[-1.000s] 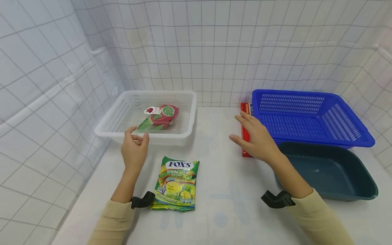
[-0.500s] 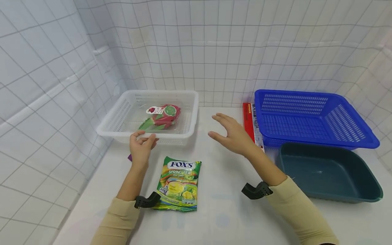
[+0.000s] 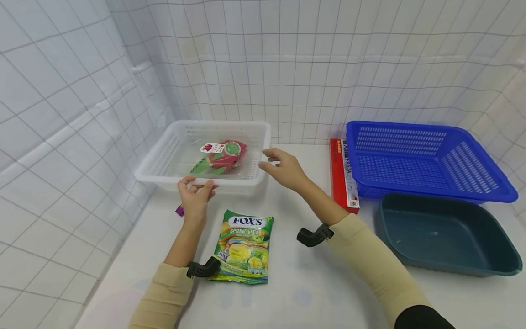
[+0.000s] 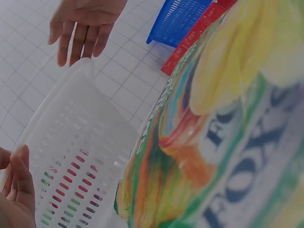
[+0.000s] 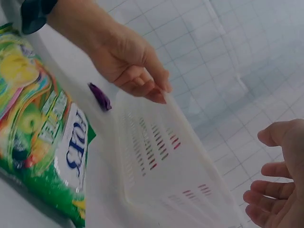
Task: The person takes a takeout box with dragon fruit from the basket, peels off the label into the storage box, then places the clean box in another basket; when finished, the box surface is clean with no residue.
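My left hand (image 3: pixel 195 196) pinches the front rim of the white basket (image 3: pixel 242 187), as the right wrist view also shows. Inside the basket lies a clear plastic pack with a red dragon fruit (image 3: pixel 226 157) and green leaves. Beside the basket's right rim is my right hand (image 3: pixel 285 170), its fingers spread and holding nothing; whether a fingertip touches the rim I cannot tell. A green Fox's candy bag (image 3: pixel 243 246) lies flat in front of the basket. Partly behind my left hand, a small purple wrapped piece (image 3: pixel 179 210) rests on the table.
At the right stand a blue basket (image 3: pixel 427 187) and a dark green tub (image 3: pixel 448 265) in front of it. A red pasta box (image 3: pixel 339 183) lies along the blue basket's left side. White gridded cloth (image 3: pixel 304 68) rises behind the table.
My right hand has moved left, from over the red box to the white basket's right side. My left hand has shifted slightly right and now pinches the front rim, exposing the purple piece.
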The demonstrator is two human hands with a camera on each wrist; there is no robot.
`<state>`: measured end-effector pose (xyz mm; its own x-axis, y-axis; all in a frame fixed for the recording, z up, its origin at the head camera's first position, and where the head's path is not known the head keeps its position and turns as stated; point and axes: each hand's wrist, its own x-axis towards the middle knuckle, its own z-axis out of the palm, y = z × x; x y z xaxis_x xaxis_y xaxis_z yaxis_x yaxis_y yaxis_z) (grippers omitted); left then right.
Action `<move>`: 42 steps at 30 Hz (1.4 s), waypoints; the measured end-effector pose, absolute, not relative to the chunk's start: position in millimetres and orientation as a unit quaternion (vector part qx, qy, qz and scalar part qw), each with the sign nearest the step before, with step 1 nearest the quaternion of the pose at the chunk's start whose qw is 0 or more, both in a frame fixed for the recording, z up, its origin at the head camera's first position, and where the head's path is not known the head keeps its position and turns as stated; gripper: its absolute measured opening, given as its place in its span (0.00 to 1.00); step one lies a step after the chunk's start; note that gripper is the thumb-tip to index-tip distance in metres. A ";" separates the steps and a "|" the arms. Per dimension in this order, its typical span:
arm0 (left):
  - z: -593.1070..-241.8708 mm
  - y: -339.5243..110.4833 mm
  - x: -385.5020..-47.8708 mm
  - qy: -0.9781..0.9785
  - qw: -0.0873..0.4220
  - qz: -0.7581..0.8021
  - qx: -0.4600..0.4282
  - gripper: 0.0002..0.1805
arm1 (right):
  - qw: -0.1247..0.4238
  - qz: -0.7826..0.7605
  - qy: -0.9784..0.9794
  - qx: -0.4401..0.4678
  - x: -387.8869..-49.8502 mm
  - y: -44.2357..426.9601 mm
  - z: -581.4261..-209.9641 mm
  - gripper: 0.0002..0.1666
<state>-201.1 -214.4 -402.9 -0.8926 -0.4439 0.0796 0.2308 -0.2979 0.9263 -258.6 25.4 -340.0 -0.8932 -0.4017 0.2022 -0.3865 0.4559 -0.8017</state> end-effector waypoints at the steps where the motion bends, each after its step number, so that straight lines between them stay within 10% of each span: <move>1: -403.2 -214.4 -201.1 -0.554 0.211 -0.800 0.095 0.23 | 0.017 -0.484 0.847 -0.222 -261.2 20.3 -339.6 0.30; 17: -408.9 -216.3 -203.1 -0.556 0.227 -0.796 0.078 0.24 | 0.162 -0.601 0.782 -0.044 -286.1 -57.8 -322.2 0.35; 42: -409.4 -213.3 -200.6 -0.553 0.237 -0.796 0.066 0.24 | 0.161 -0.626 0.760 0.066 -300.3 -87.0 -335.5 0.47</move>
<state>-200.6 -213.3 -409.4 -0.8794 -0.4494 0.1570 0.3041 -0.2765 0.9116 -300.3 -87.0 -335.5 -0.9395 -0.1007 -0.3275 0.3022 0.2067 -0.9305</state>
